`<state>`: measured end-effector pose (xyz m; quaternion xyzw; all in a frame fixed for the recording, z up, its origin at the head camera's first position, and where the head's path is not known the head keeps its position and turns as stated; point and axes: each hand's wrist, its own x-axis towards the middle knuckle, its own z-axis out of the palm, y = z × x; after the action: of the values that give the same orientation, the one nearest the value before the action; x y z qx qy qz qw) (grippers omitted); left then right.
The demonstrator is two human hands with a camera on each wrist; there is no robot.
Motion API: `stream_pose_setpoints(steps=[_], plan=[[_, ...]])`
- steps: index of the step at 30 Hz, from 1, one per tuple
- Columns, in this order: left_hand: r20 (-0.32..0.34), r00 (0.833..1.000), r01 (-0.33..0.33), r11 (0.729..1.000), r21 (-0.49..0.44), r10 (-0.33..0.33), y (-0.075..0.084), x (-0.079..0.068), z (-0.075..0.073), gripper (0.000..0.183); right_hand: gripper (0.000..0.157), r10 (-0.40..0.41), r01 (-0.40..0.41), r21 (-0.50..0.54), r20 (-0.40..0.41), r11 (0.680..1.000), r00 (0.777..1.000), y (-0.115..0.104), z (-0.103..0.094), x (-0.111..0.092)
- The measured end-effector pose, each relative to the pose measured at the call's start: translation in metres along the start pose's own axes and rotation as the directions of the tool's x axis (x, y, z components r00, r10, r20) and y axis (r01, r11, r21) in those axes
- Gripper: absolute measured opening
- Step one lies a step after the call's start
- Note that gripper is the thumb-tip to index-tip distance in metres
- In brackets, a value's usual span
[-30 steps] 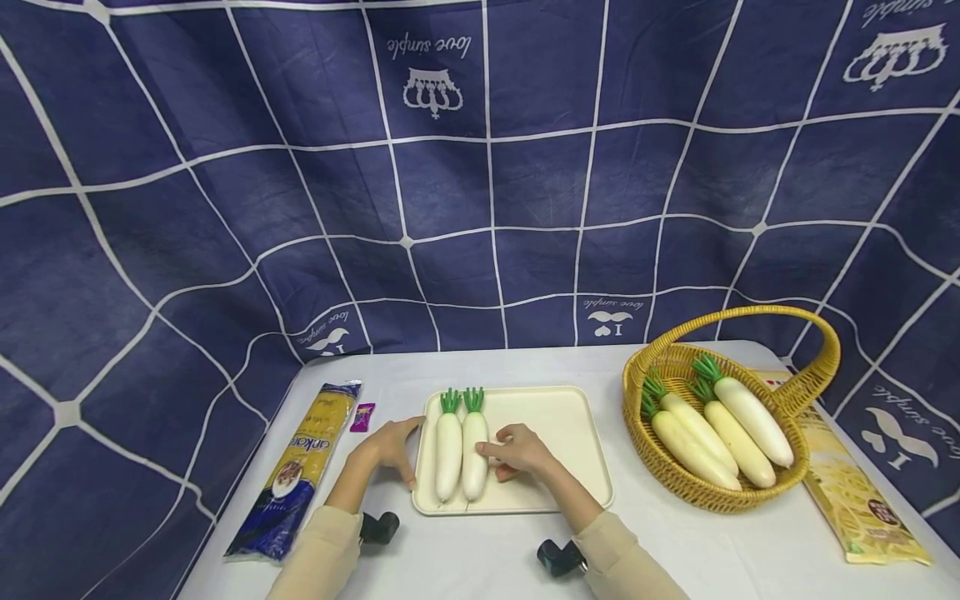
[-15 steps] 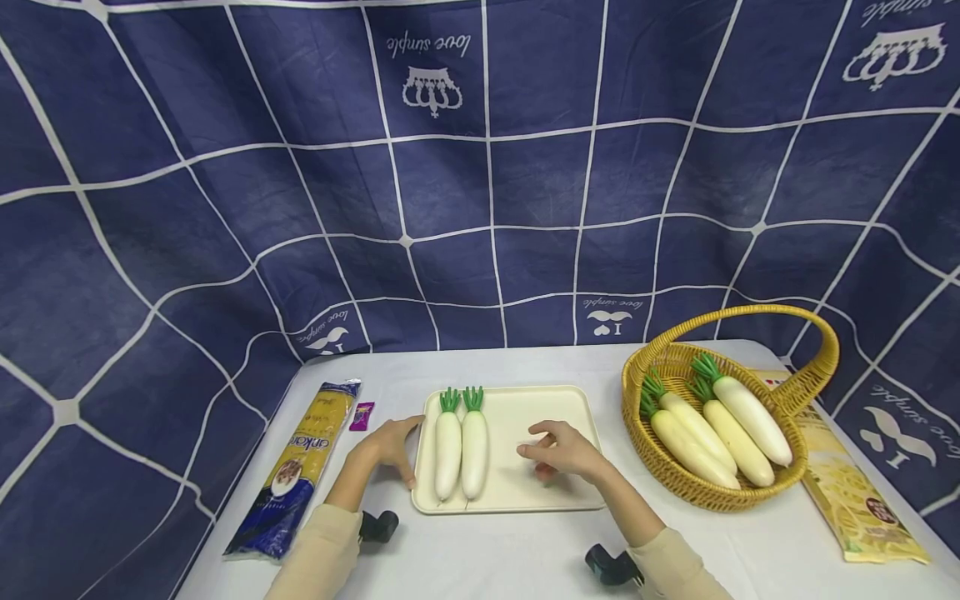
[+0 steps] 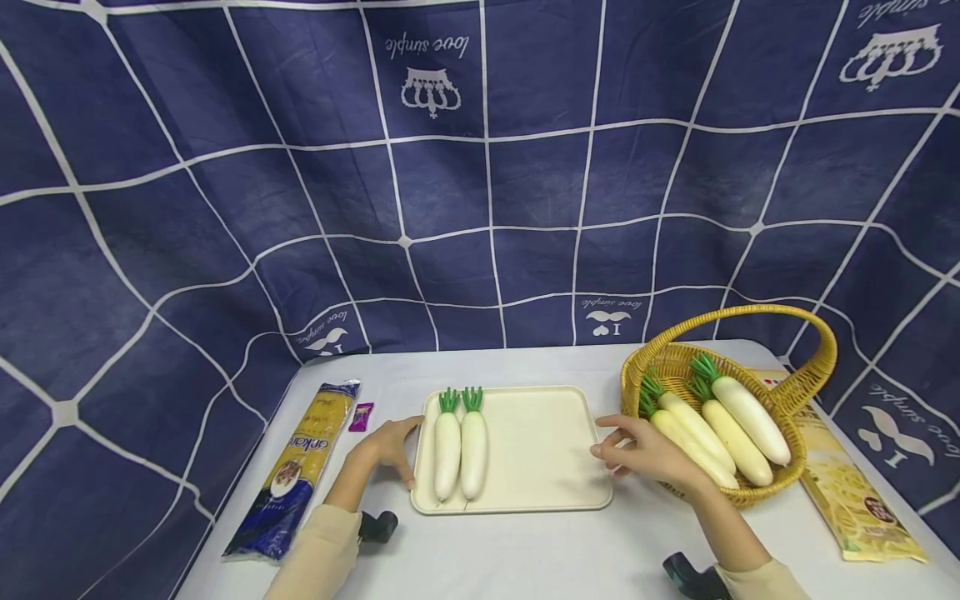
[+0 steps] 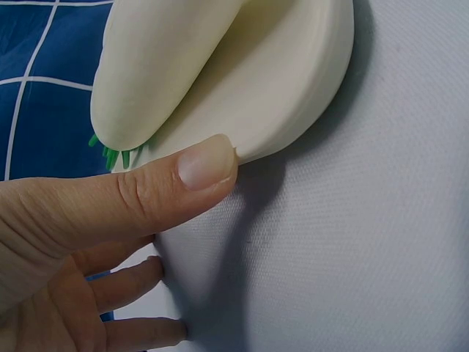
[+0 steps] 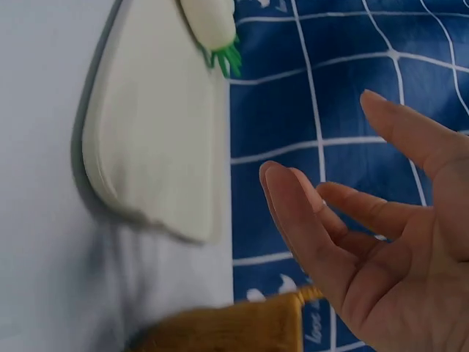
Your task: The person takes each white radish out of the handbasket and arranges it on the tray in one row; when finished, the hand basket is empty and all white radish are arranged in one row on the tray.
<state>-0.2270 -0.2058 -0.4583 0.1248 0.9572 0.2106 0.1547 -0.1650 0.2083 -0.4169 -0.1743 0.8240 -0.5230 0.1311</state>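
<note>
Two packets are parked on the left of the white table [image 3: 495,560], a long pasta bag [image 3: 291,475] and a tiny purple packet [image 3: 361,417], both off to the side so they don't crowd the tray [image 3: 536,450]. Next along is the left hand [image 3: 386,446], spread wide and holding nothing, thumb up against the tray's left rim, probably just to keep it from sliding. Inside the tray, one radish [image 3: 447,458] and a second radish [image 3: 474,457] lie side by side at the left end, leaves both pointing away from the person, which looks like neat lining-up and leaves the right part bare. Then comes the right hand [image 3: 639,450], loosely curved with a gap between thumb and fingers, nothing in it, by the tray's right edge and near the basket [image 3: 712,497]. Four more radishes [image 3: 752,421] lean in there, mostly leaves-to-the-back, so the fat ends face the person. Far right, a yellow bag [image 3: 862,500] sits beside the basket; can't tell if it's partly underneath.
</note>
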Motion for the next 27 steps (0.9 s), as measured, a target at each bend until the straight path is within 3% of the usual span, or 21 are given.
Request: stream_pose_setpoints(steps=[11, 18, 27], plan=[[-0.005, 1.0, -0.013, 1.0, -0.003, 0.013, -0.001, 0.0, 0.0, 0.111, 0.061, -0.063, 0.062, -0.041, -0.016, 0.997, 0.998, 0.0, -0.051, -0.034], [-0.005, 1.0, -0.02, 1.0, 0.006, 0.02, 0.0, -0.001, -0.001, 0.11, 0.053, -0.124, 0.104, -0.177, -0.103, 0.979, 0.987, 0.003, -0.077, -0.048], [-0.001, 1.0, -0.017, 1.0, 0.006, 0.017, 0.003, -0.004, -0.003, 0.11, 0.059, -0.02, -0.066, -0.329, -0.25, 0.942, 0.968, 0.011, -0.109, -0.057]])
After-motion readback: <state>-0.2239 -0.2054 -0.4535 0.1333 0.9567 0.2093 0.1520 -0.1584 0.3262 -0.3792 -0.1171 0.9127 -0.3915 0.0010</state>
